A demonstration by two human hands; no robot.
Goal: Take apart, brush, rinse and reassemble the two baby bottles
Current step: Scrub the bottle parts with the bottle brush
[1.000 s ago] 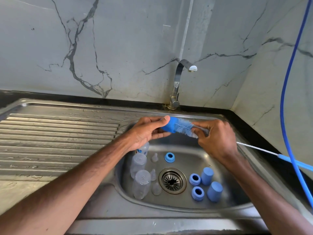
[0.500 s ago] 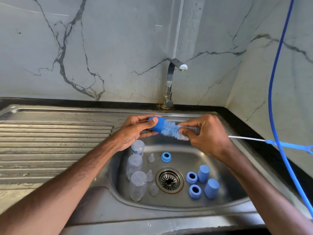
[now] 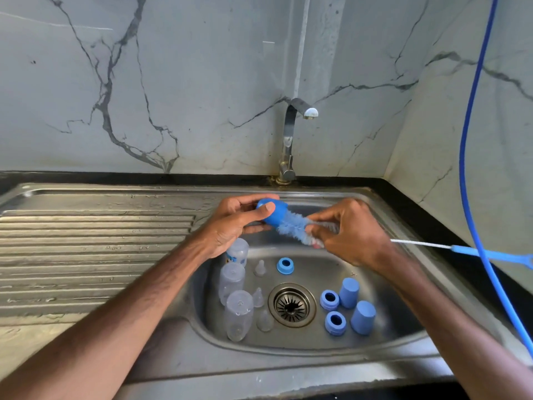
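Over the sink basin (image 3: 403, 339), my left hand (image 3: 230, 223) grips a blue bottle cap (image 3: 272, 215). The bristle head of the bottle brush (image 3: 294, 226) sits in the cap's mouth. My right hand (image 3: 349, 235) pinches the brush by its bristles, and its blue handle (image 3: 490, 254) sticks out to the right. In the basin lie three clear bottle bodies (image 3: 232, 281), three clear teats (image 3: 259, 268), three blue collar rings (image 3: 330, 300) and two blue caps (image 3: 363, 317).
The drain strainer (image 3: 291, 304) is in the basin's middle. A steel tap (image 3: 290, 140) stands behind the basin, with no water running. A ribbed draining board (image 3: 95, 249) spreads to the left. A blue hose (image 3: 473, 140) hangs down at the right along the marble wall.
The camera view has shifted slightly. Both hands stay at the cap and brush, and the brush head has shifted a little in the cap.
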